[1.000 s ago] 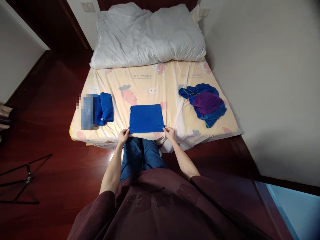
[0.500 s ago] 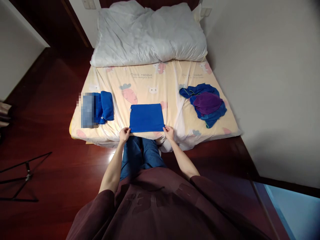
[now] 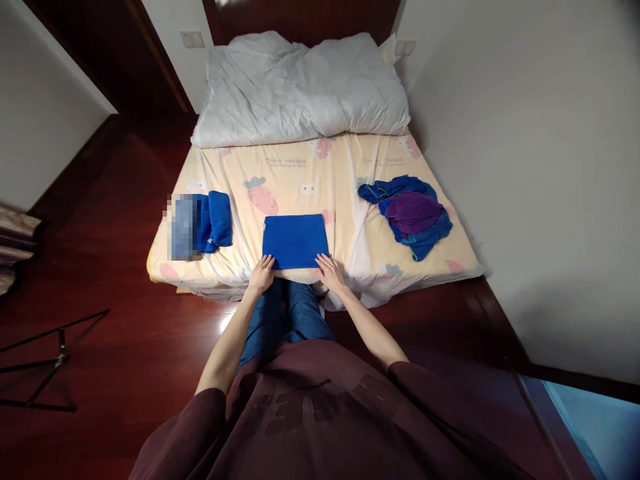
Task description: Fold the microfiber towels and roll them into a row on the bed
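Observation:
A folded blue cloth (image 3: 295,239) lies flat as a rectangle near the foot edge of the bed (image 3: 345,173). My left hand (image 3: 261,274) rests at its near left corner, fingers stretched out and lying flat on the cloth's edge. My right hand (image 3: 329,271) lies the same way at the near right corner, fingers flat and pointing up the bed. Neither hand grips the cloth.
A stack of folded blue cloths (image 3: 216,219) lies on the bed's left side, partly blurred. A loose heap of blue and purple cloths (image 3: 413,215) lies at the right. A white duvet (image 3: 305,87) covers the head end. A wall runs along the right; a black stand (image 3: 47,363) is on the floor left.
Both hands have let go of the cloth's near corners and moved inward, now lying flat on its near edge. The camera has pulled back a little.

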Demonstrator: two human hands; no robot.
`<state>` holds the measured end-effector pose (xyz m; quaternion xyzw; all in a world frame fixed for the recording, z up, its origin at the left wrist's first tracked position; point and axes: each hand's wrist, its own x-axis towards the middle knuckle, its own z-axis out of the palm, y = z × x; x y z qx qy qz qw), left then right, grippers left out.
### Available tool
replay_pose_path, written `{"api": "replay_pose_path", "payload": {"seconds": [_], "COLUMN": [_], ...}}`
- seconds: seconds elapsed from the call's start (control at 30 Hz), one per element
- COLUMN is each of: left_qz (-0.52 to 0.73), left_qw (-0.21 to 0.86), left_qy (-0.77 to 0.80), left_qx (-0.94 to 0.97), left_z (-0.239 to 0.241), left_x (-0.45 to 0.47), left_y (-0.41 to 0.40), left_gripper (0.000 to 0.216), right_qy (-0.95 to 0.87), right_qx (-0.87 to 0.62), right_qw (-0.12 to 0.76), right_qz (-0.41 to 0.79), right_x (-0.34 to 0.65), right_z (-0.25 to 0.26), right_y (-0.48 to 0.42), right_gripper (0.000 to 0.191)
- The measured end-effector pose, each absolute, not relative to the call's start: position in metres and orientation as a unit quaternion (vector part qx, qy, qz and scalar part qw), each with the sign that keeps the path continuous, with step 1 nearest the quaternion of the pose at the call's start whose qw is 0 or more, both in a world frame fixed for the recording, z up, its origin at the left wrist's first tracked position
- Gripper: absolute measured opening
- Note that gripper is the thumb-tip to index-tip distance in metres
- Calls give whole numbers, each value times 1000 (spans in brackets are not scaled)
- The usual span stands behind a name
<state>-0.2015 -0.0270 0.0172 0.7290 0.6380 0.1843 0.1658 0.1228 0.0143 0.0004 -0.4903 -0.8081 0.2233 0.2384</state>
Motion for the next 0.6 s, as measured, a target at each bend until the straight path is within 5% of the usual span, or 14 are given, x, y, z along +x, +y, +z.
{"api": "replay_pose_path", "payload": {"seconds": [0.6], "left_qz": [166], "left_qw": [162], "left_qy": [648], "left_qx": [725], "left_z": [16], "left_x": [-203], "left_y": [-6], "left_gripper": [58], "right_qy": [-772], "right_qx": [-560], "right_qw": [221], "right_qz": [202], "right_x": [117], "right_z": [-4], "right_y": [38], "right_gripper": [52]}}
